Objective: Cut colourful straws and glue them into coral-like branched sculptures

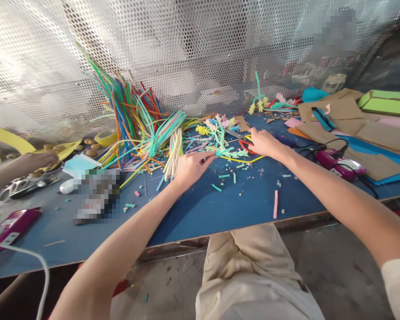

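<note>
My left hand [194,169] is closed in a pinch on the end of a mint-green pipe-cleaner sprig [231,153] with short fuzzy branches. To its right, my right hand [264,144] has its fingers bent around the red handles of a pair of scissors [245,144], whose metal blades point left. Pink, blue and yellow fuzzy sprigs [220,122] lie just beyond, between the hands. A bent yellow pipe cleaner [250,161] rests on the table below the right hand. Left of my left hand is a bundle of pale pipe cleaners [174,153].
A big heap of coloured pipe cleaners [126,111] leans on the perforated metal screen [216,49]. Another person's hand [42,159] is at far left, near a face mask [82,165]. Right are cardboard pieces [383,135] and a purple device [340,164] with cables. Cut scraps litter the blue table [200,213].
</note>
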`<control>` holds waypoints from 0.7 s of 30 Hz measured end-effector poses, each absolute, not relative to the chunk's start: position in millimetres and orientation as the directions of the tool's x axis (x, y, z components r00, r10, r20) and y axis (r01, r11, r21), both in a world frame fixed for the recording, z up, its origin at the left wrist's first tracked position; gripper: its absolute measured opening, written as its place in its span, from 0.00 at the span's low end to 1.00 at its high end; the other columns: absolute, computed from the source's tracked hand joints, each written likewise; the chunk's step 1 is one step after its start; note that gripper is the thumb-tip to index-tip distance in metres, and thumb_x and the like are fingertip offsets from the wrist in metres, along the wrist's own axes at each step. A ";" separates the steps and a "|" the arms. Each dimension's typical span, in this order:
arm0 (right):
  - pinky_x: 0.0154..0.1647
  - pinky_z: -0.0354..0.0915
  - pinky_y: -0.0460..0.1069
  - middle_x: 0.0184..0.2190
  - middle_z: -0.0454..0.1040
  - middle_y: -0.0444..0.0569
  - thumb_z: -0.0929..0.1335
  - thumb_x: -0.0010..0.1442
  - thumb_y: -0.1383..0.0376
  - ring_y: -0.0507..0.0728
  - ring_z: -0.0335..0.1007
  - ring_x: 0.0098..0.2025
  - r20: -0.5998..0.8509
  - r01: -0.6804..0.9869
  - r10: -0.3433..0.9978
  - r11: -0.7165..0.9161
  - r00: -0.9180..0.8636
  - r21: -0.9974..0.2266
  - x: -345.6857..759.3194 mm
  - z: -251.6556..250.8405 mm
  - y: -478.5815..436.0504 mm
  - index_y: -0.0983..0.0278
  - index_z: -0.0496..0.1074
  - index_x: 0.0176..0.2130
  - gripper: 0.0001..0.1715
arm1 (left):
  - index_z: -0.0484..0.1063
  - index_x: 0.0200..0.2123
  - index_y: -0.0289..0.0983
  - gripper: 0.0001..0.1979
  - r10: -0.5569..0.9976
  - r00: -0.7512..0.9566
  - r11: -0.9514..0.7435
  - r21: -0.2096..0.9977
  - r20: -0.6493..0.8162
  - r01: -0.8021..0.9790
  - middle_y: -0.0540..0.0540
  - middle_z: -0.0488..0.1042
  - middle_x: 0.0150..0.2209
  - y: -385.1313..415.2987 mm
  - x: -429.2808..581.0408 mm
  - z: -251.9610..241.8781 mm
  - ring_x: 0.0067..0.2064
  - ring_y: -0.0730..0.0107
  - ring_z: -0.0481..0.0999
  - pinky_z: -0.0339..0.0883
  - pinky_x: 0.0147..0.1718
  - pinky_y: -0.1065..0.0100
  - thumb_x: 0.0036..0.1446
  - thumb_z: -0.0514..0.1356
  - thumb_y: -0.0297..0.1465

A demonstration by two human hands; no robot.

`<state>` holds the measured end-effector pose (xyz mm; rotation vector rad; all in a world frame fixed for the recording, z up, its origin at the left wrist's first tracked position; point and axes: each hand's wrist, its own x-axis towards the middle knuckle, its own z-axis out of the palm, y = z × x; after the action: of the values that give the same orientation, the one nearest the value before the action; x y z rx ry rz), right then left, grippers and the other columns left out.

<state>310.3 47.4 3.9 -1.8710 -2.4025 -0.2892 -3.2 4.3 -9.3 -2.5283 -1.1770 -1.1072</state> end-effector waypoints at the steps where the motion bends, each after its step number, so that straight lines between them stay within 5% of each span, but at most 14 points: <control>1: 0.46 0.67 0.55 0.44 0.81 0.72 0.67 0.63 0.67 0.72 0.80 0.47 0.162 0.970 0.958 0.224 -0.237 0.094 310.1 5.8 46.9 0.80 0.69 0.57 0.26 | 0.85 0.45 0.47 0.11 0.613 0.417 -0.678 0.176 0.672 0.713 0.53 0.86 0.43 3.7 -2.9 -8.6 0.41 0.63 0.87 0.79 0.39 0.64 0.69 0.64 0.42; 8: 0.37 0.66 0.54 0.36 0.83 0.65 0.70 0.59 0.62 0.70 0.81 0.40 0.255 0.991 0.958 0.129 -0.132 0.027 312.0 22.5 37.2 0.68 0.79 0.38 0.11 | 0.85 0.42 0.46 0.12 0.647 0.382 -0.647 0.210 0.659 0.733 0.51 0.86 0.42 -0.7 -1.9 -2.8 0.43 0.62 0.87 0.76 0.39 0.66 0.70 0.62 0.42; 11: 0.38 0.66 0.54 0.35 0.83 0.62 0.70 0.61 0.58 0.69 0.80 0.39 0.364 0.978 0.927 0.151 -0.090 -0.142 314.9 27.7 33.1 0.66 0.77 0.37 0.13 | 0.85 0.43 0.45 0.13 0.656 0.372 -0.641 0.223 0.657 0.735 0.50 0.86 0.42 -1.6 -2.2 -0.5 0.40 0.64 0.86 0.74 0.37 0.67 0.71 0.61 0.43; 16: 0.37 0.65 0.52 0.37 0.82 0.54 0.70 0.62 0.62 0.64 0.79 0.38 0.497 0.802 0.852 0.408 -0.164 -0.436 324.3 26.6 27.9 0.63 0.73 0.42 0.09 | 0.85 0.44 0.44 0.14 0.676 0.313 -0.605 0.259 0.667 0.753 0.49 0.86 0.40 -0.8 -3.5 2.1 0.36 0.67 0.85 0.70 0.35 0.68 0.71 0.61 0.43; 21: 0.38 0.63 0.52 0.37 0.79 0.53 0.74 0.58 0.44 0.63 0.75 0.37 0.579 0.799 0.764 0.523 -0.283 -0.299 333.2 28.2 24.0 0.61 0.70 0.41 0.25 | 0.84 0.45 0.42 0.16 0.691 0.294 -0.580 0.264 0.660 0.771 0.49 0.86 0.36 -1.1 -6.8 4.5 0.30 0.70 0.81 0.65 0.32 0.69 0.71 0.60 0.44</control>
<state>333.2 24.0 28.2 -1.2661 -2.0773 -0.0642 -6.8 -1.1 4.5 -2.4415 -1.3843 -1.1606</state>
